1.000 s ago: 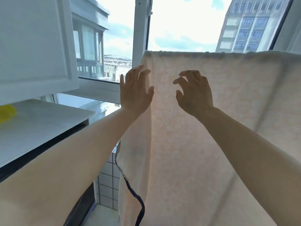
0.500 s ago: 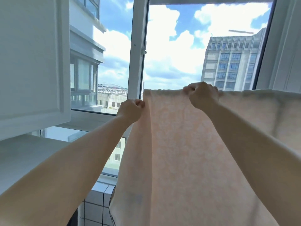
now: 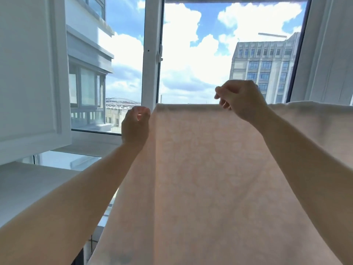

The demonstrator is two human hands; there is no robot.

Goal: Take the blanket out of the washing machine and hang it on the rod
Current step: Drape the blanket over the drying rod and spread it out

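Right hand [image 3: 241, 100] lifting off blanket [image 3: 210, 169] top edge, fingers loosely curled, gripping nothing; left hand [image 3: 135, 125] still pinching corner.

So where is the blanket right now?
The blanket hangs in front of the window, filling the lower right of the head view, its top edge between the left hand and right hand.

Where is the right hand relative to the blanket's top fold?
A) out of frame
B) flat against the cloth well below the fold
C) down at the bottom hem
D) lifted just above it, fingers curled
D: the right hand sits raised at the top fold of the blanket, fingers curled, against the window; whether it pinches cloth is unclear.
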